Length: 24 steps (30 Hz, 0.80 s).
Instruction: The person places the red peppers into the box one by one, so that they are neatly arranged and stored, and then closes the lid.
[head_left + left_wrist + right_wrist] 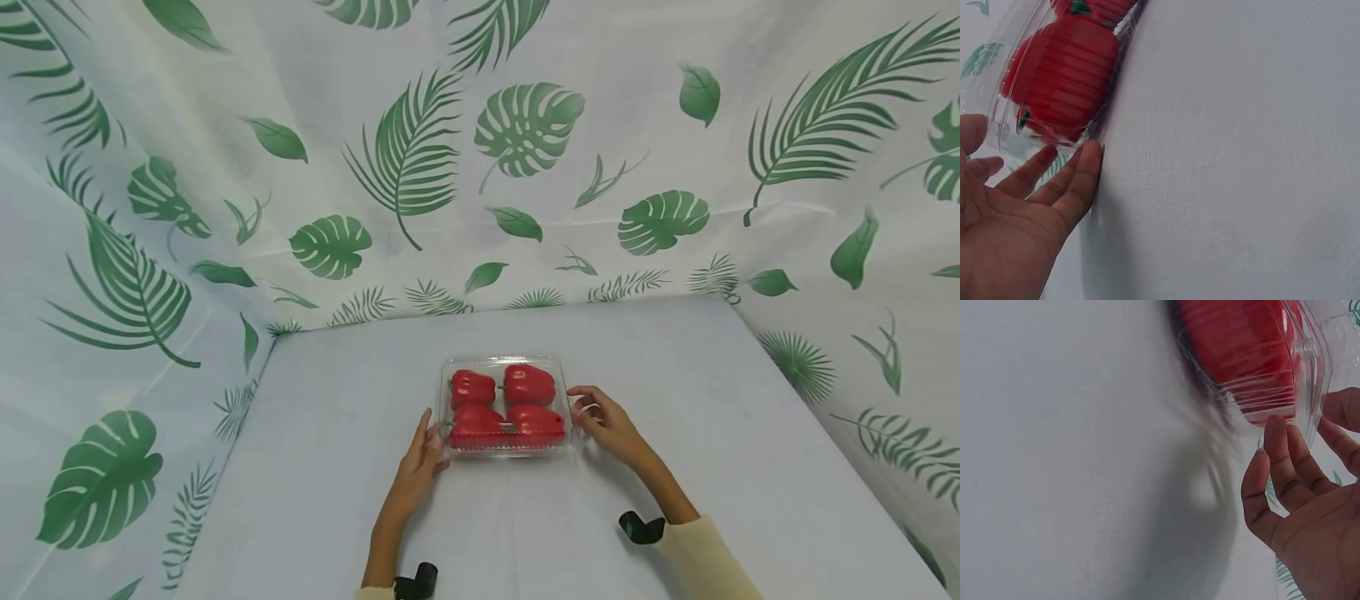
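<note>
A clear plastic clamshell box (pixel 501 362) with a ridged front wall lies lidded on the white table. Several red bell peppers (pixel 529 384) fill it in two rows. My left hand (pixel 414 473) is at the box's left side, fingers fairly straight, fingertips by its lower edge in the left wrist view. On the opposite side my right hand (pixel 613 427) has its fingertips against the box's end wall. Its thumb (pixel 1342 407) is near the lid rim, and the fingers are slightly bent. Whether the thumb touches the rim is hard to tell.
The white tabletop (pixel 322 400) runs back to a hanging curtain (pixel 570 192) printed with green leaves, which also covers both sides. A black wrist camera (pixel 642 527) sits on the right wrist, and another camera (pixel 417 581) on the left.
</note>
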Motion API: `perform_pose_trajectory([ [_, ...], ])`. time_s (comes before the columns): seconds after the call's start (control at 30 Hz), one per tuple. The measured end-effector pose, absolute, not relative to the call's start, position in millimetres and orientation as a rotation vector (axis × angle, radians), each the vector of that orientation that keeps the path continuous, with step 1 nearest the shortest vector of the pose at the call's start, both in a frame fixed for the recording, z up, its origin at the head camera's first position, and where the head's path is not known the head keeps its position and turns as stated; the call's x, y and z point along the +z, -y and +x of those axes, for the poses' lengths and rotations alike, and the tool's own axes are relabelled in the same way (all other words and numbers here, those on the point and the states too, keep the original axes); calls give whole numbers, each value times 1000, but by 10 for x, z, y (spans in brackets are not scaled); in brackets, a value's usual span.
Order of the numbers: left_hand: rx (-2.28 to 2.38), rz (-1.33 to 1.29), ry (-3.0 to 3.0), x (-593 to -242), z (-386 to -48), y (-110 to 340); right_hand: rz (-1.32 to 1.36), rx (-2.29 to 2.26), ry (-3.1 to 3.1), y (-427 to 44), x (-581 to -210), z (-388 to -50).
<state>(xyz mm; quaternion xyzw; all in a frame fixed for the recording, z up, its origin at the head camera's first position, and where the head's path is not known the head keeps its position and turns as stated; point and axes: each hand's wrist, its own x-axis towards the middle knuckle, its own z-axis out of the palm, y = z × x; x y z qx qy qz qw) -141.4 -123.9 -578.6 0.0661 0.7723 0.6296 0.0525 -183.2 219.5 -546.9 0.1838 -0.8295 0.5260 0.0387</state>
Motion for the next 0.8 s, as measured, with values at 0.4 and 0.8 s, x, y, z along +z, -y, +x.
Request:
perform_pose_trajectory([
  [0.4,1988,108,-2321,-5623,-1375,1223,491,2062,2575,-2311,-5619,-1643],
  [0.8,2062,153,-2272,-5753,-1431,1231,408,2315,2666,-2265,-5637,-1510],
])
